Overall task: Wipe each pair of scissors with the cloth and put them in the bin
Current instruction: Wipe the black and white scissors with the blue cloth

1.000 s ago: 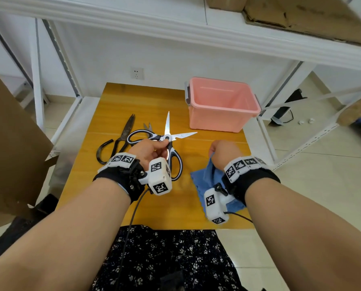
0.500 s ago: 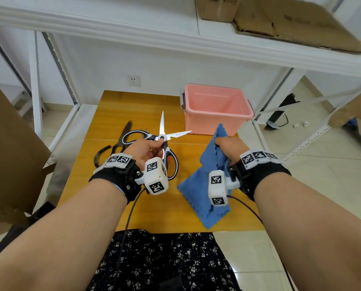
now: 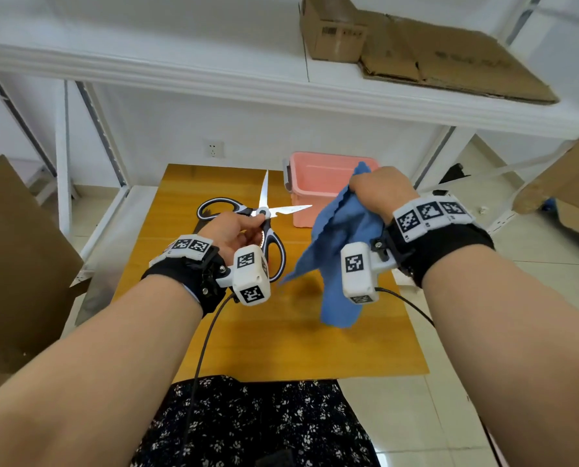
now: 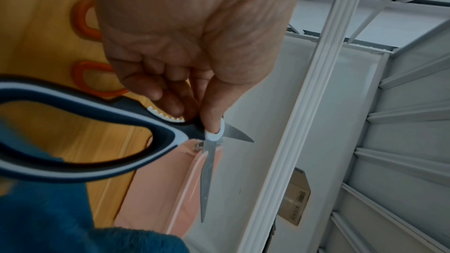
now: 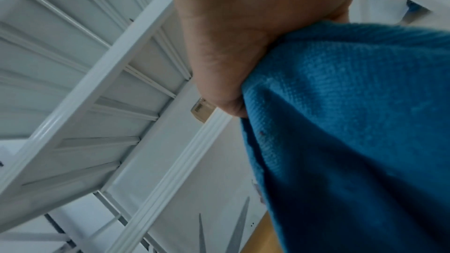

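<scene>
With my left hand (image 3: pixel 234 230) pinching the open scissors (image 3: pixel 264 214) at the pivot and my right hand (image 3: pixel 379 193) bunched on the cloth (image 3: pixel 338 237), I'd wipe each blade spine-side, away from the edges.

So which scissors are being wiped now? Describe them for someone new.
Over the wooden table, left of the pink bin, the left hand holds the scissors near the pivot. Blades spread open, black-and-white handles; the pair lying on the table has orange handles.

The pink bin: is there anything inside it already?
The pink bin shows only bare inner walls in the head view. The right hand and the blue cloth cover its right part, and its floor is hidden.
</scene>
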Tool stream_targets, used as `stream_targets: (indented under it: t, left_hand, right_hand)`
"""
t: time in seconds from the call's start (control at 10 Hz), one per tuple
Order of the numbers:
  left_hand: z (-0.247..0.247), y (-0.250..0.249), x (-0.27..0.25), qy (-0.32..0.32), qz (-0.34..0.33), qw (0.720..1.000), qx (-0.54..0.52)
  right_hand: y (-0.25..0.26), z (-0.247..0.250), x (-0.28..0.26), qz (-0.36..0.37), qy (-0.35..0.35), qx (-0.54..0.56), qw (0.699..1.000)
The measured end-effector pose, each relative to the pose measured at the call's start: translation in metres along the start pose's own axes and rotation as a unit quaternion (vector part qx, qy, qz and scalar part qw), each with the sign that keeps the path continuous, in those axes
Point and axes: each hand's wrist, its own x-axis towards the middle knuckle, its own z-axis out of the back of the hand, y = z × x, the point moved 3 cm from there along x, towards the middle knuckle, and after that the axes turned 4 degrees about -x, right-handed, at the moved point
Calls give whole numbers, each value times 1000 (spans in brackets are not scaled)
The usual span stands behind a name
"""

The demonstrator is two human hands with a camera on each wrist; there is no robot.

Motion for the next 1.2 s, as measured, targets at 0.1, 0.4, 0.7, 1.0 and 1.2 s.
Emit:
stream_targets:
  t: [0.1,0.4,0.7,1.0,1.2]
  left_hand:
    - [-4,-3,-5,6,-6,1000,0]
    - [-11,-7,-17,18,-13,1000,3]
    - [-15,-3,-17,23,-33,999,27]
    - [-4,-4,-13,26,-19,999,-28]
    - [5,-2,-9,44,-10,999,21]
  right_hand:
    - [1,13,2,-12,-38,7,999]
    - [-10,12,-6,-43,37,-27,998]
    - [-26,-52,10,-100,161,276,942]
    - [-17,-92,-9,-110,199,397,889]
    - [-24,-71,13,-139,79,378,912]
